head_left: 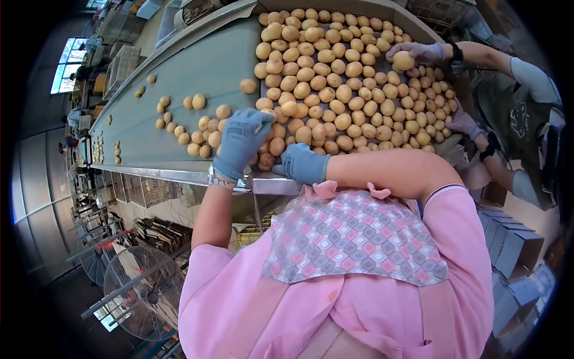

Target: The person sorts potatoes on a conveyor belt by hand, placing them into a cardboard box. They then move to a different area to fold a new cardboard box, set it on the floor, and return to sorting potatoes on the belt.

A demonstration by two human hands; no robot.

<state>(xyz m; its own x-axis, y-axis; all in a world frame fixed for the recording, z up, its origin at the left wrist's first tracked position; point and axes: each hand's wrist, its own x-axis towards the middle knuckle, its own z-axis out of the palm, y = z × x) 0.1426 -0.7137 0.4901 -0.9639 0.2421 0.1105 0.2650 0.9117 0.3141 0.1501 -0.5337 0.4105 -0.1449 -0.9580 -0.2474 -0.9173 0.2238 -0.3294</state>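
Left grip (pixel 242 140) spread flat, right grip (pixel 305 163) unclear, hundred-plus potatoes (pixel 335 90), one belt (pixel 203 69)

Gloves (pixel 248 127) on the left hand (pixel 240 139) and right hand (pixel 304 163) look like blue knit cloth, totally matt. Potatoes (pixel 335 78) have smooth-ish, dull tan skins. Belt (pixel 197 66) is matt grey-green, rubbery looking, with a shiny metal rim (pixel 179 175). Shirt (pixel 239 299) is soft pink cloth; boxes (pixel 514 245) are plain cardboard, and the fan (pixel 143 293) is bare wire metal.
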